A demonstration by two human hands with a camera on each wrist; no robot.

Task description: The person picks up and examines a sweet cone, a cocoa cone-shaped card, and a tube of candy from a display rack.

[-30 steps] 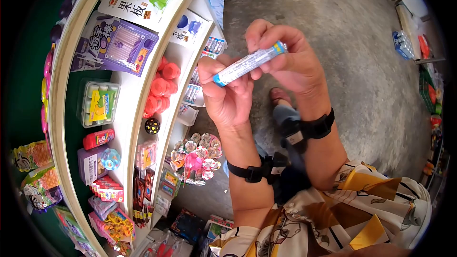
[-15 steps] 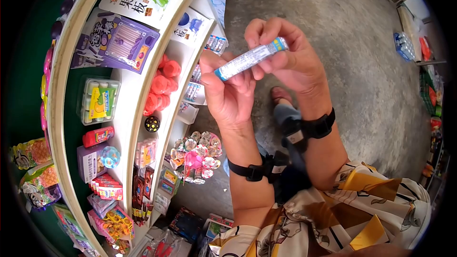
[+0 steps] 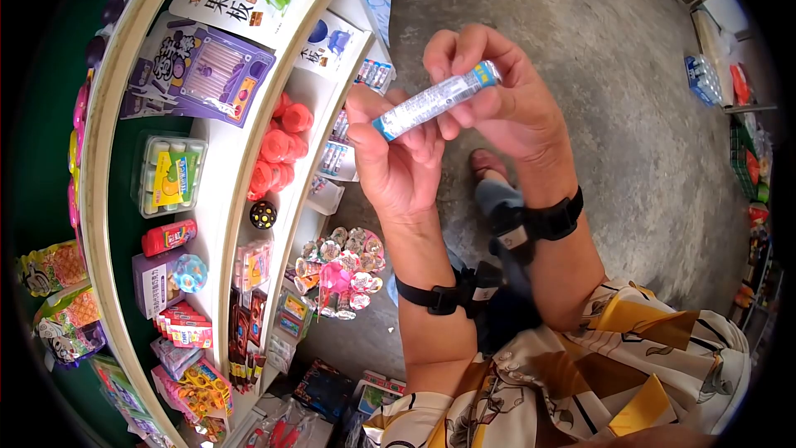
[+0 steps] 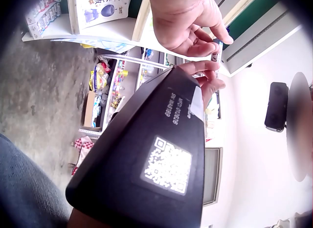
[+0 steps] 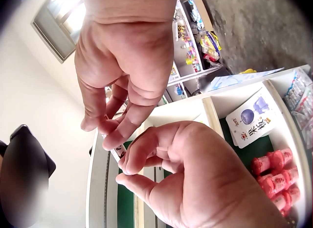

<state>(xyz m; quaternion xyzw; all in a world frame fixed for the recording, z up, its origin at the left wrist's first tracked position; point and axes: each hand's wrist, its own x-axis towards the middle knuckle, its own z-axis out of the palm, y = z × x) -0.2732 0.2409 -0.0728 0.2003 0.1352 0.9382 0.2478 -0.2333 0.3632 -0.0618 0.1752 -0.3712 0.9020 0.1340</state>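
A slim tube (image 3: pixel 431 105) in a clear printed wrapper with blue ends is held up between both hands, tilted with its right end higher. My left hand (image 3: pixel 402 162) pinches its lower left end between thumb and fingers. Thumb and fingers of my right hand (image 3: pixel 514 108) grip the upper right end. In the right wrist view the tube is mostly hidden between the fingers of the right hand (image 5: pixel 127 61) and left hand (image 5: pixel 186 169). Only a small end of it shows by the left hand (image 4: pixel 183 22) in the left wrist view.
White shelves (image 3: pixel 217 166) on the left hold a purple pack (image 3: pixel 217 75), a clear box (image 3: pixel 172 176), red jars (image 3: pixel 282 145) and other sweets. A bunch of wrapped sweets (image 3: pixel 342 274) stands below the hands. Concrete floor (image 3: pixel 630 158) extends to the right.
The tube has turned slightly about its length, showing more of its small print, and its right end is a little higher. Both hands keep their hold on it.
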